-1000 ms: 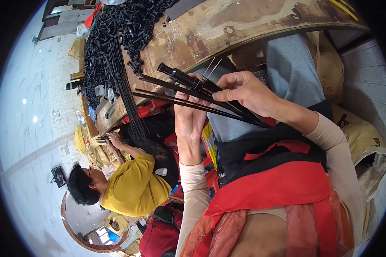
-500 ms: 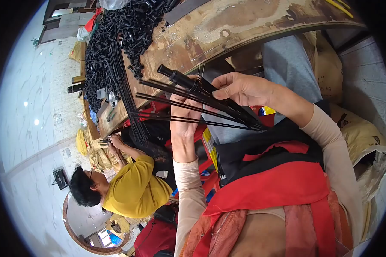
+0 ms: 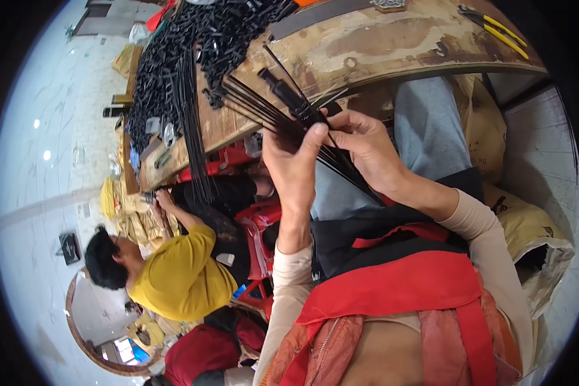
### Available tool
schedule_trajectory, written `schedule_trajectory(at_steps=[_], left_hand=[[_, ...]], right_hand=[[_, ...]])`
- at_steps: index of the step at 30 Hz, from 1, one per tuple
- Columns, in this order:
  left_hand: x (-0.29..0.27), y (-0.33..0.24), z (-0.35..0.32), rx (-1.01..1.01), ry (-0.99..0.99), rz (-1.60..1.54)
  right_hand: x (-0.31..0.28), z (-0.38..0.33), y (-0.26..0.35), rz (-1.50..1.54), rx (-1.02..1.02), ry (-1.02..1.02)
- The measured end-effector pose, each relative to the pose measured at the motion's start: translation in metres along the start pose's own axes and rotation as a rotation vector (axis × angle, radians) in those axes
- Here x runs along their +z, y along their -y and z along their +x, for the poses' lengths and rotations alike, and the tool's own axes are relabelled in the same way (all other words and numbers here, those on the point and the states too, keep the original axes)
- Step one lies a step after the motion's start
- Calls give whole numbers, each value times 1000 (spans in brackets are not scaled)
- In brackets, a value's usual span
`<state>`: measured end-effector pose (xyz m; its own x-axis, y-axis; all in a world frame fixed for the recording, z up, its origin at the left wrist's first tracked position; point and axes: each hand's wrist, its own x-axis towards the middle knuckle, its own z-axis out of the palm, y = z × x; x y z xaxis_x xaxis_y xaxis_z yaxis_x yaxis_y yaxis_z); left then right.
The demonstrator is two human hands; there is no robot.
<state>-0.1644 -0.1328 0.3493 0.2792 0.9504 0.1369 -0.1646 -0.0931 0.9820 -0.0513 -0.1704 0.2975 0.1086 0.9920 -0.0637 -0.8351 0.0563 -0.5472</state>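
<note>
Over my lap, both hands are closed on what looks like an umbrella frame: a black stepped tube (image 3: 283,90) with thin black ribs (image 3: 264,110) fanning out beside it. My left hand (image 3: 293,161) wraps the ribs from the left, its thumb pressed on the lower end of the tube. At the right, my right hand (image 3: 373,151) pinches close to the same joint, thumb against fingers. Below the hands, the ribs run together toward my dark apron (image 3: 379,225). Fingers hide the joint itself.
The worn wooden table (image 3: 379,48) bears a heap of black plastic parts (image 3: 167,71), a bundle of black rods (image 3: 190,122) overhanging its edge, a grey strip (image 3: 321,18) and yellow-handled pliers (image 3: 505,40). A person in yellow (image 3: 180,270) works at left. Sacks (image 3: 527,222) stand right.
My left hand has turned, bringing its thumb onto the tube. The tube stands steeper and a single rib now sticks up beside it. The view has shifted, showing the pliers more fully.
</note>
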Motion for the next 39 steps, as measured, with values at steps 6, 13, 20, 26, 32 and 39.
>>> schedule_trajectory(at_steps=[6,13,20,26,32,39], left_hand=[[-17,3,9,-24,-64,60],[-16,12,6,49,-21,122],[-27,18,14,30,58,7],[-14,-3,12,-245,76,-211],[1,-1,3,-89,-166,94],[-8,-6,13,-97,-13,-62]], right_hand=[[3,0,-6,-89,-75,59],[-10,7,-4,-34,-6,78],[-21,27,-6,147,186,115],[-16,25,-15,110,51,55],[-4,10,-22,-27,-27,106],[-3,11,-15,87,-24,129]])
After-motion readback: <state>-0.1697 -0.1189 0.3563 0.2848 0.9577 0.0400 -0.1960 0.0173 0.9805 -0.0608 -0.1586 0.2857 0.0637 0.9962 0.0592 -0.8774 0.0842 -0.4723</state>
